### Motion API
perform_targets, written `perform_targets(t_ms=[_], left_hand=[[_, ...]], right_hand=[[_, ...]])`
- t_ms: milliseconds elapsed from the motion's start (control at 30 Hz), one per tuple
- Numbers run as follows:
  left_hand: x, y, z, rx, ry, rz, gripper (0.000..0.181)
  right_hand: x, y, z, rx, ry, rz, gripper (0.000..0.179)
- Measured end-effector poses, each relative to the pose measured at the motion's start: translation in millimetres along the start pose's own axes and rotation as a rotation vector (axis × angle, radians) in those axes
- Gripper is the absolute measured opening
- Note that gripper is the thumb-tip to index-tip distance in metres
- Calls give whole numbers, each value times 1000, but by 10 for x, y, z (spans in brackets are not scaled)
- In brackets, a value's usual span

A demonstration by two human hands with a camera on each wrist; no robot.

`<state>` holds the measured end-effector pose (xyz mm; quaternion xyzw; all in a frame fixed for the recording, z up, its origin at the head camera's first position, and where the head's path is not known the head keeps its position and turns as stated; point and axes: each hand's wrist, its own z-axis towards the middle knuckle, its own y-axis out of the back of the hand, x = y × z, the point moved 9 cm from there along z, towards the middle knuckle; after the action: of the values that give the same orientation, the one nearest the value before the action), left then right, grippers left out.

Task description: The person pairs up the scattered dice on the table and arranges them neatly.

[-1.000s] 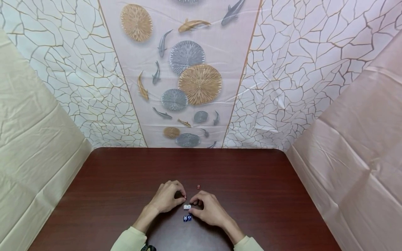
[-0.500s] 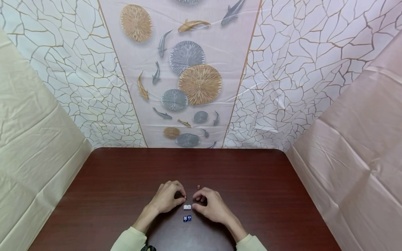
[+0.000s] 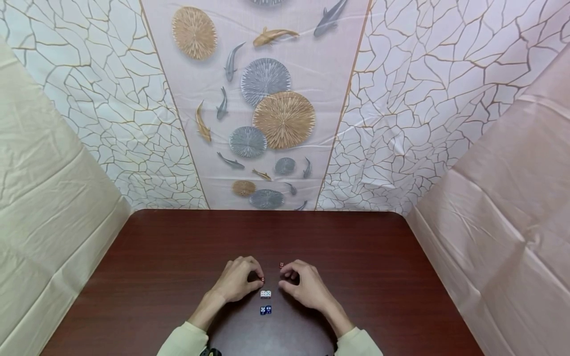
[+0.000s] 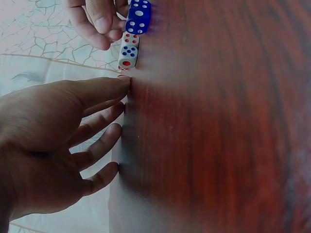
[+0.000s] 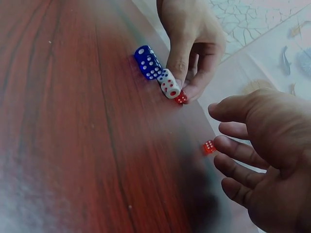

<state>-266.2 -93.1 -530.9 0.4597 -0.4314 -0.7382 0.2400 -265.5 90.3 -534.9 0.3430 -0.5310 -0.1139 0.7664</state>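
My left hand (image 3: 237, 279) pinches a small red die (image 5: 181, 97) between thumb and fingertips, low at the table. A second red die (image 3: 281, 265) lies farther back to the right. Beside that one is my right hand (image 3: 307, 286), its thumb and fingers spread apart with nothing between them; in the right wrist view the fingertips come right up to this die (image 5: 209, 146). Just nearer than the held die sits a pair of white dice (image 3: 265, 294), side by side. Closer still is a pair of blue dice (image 3: 265, 310), likewise side by side.
All the dice are on a dark red-brown wooden table (image 3: 178, 237). Behind it hangs a patterned cloth (image 3: 285, 118) with fish and round motifs. Plain pale cloths (image 3: 58, 222) close off both sides.
My right hand has moved from beside the white dice back and to the right, up to the far red die. The left hand stays in place on its red die.
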Motion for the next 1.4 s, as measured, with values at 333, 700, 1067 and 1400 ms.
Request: perform_targets(t_ms=[333, 700, 1067, 1400], left_hand=[[0, -4, 5, -4, -3, 4, 9], [19, -16, 0, 4, 11, 10, 9], [16, -4, 4, -3, 3, 19, 9], [27, -9, 7, 0, 8, 17, 9]], right_hand=[[-76, 105, 99, -53, -9, -39, 19], [-169, 176, 190, -74, -50, -89, 21], [-216, 127, 293, -61, -75, -159, 18], [-210, 56, 351, -43, -54, -197, 15]])
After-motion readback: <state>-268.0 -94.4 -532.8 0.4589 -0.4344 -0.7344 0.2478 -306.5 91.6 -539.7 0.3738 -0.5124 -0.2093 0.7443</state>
